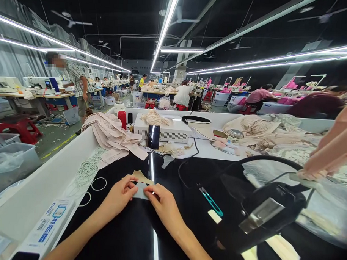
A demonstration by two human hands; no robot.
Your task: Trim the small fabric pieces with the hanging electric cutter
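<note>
My left hand [122,192] and my right hand [163,202] meet over the black tabletop [124,234]. Between them is a small pale grey, translucent piece of sheet [140,191], with the fingertips of each hand closed on one of its sides. Just beyond it lies a beige cut piece [142,177], partly behind my left fingers. Teal thread snips [212,203] lie to the right of my right hand, beside a small cream scrap [215,216]. Two white rings [99,178] are left of my left hand.
A black device with a cable [261,212] stands at right, with a blurred pinkish arm or sleeve [336,141] above it. Behind are a phone [153,137], a white vented box [173,130] and beige fabric pieces [105,133]. A white side wall [61,167] edges the left.
</note>
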